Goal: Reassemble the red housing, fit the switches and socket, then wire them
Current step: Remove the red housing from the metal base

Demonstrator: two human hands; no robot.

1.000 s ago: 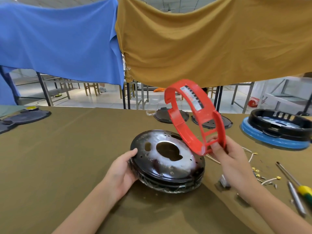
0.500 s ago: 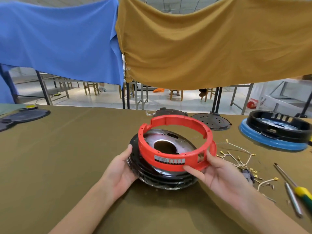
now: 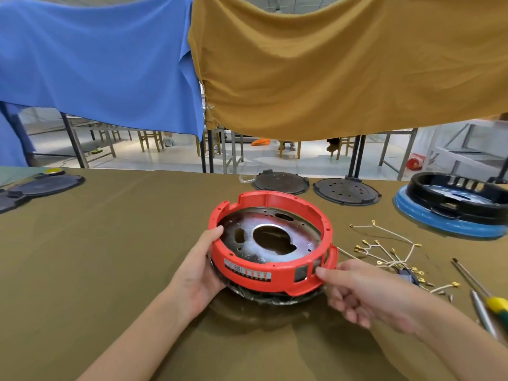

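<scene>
The red ring housing (image 3: 277,199) sits over the black and silver metal base plate (image 3: 247,232) at the middle of the cloth-covered table. Its label and two square cut-outs face me. My left hand (image 3: 196,268) grips the ring's left side, thumb hooked over the rim and palm against the outer wall. My right hand (image 3: 362,292) touches the right front wall beside the cut-outs with one fingertip, its other fingers loosely curled below. A bundle of white wires with gold terminals (image 3: 384,251) lies to the right.
Screwdrivers (image 3: 492,301) lie at the right edge. A black housing on a blue base (image 3: 453,204) stands at the back right. Two black round plates (image 3: 280,182) (image 3: 346,191) lie behind the ring, and dark lids (image 3: 41,185) at the far left. Blue and ochre cloths hang overhead.
My right hand swung the red ring down from upright to level and lowered it onto the base plate. My left hand moved up from the base edge onto the ring's rim.
</scene>
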